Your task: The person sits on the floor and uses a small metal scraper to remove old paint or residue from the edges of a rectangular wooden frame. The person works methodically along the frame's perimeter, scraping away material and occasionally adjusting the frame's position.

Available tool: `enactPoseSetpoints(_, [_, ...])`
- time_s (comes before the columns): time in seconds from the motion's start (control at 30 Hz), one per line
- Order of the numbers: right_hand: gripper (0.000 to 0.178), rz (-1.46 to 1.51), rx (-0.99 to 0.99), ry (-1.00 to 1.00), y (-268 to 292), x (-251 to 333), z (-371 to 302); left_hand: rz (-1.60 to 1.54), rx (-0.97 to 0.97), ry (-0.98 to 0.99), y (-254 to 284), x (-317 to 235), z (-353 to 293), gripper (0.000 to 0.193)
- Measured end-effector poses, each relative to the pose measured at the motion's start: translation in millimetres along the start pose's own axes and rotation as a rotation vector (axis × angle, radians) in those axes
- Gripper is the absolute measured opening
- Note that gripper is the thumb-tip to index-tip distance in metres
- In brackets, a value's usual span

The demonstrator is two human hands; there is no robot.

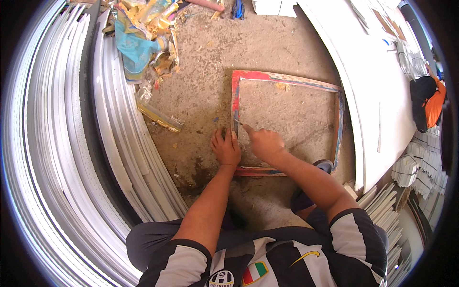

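A rectangular wooden frame [287, 76], stained with red, blue and grey paint, lies flat on the floor, and bare floor shows through its middle. My left hand [226, 149] grips the lower part of its left bar, with the thumb on the bar and the fingers on the outer side. My right hand [266, 144] is closed around a small thin tool [240, 123] whose tip touches the left bar just above my left thumb. Most of the tool is hidden in the fist, so its exact kind cannot be made out.
Tall white sheets [71, 119] stand stacked along the left. A large white board [377, 95] leans at the right. Crumpled yellow and blue scraps [138, 43] lie at the far left, near a yellowish strip [160, 118]. A person in orange [434, 105] is at the far right.
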State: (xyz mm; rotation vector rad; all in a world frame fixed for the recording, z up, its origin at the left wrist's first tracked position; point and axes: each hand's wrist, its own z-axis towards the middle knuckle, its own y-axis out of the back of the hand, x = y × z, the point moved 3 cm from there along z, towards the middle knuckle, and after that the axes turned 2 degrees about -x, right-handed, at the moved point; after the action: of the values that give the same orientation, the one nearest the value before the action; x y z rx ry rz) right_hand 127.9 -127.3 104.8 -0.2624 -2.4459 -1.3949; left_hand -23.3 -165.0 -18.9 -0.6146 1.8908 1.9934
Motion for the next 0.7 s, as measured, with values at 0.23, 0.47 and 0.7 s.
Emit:
enactPoseSetpoints(0.23, [0.058,0.011,-0.005,-0.034,-16.9,-1.3,2.5,-0.041,0.0,-0.007,0.4,-2.0,0.8,0.04])
enactPoseSetpoints(0.47, [0.057,0.04,0.083,0.007,9.5,-12.1,4.7,-0.041,0.043,0.001,6.7,-4.8,3.3,0.042])
enactPoseSetpoints(0.7, [0.057,-0.085,0.003,0.06,-3.9,-5.6,7.0,-0.051,0.021,-0.009,4.0,-1.8,3.5,0.043])
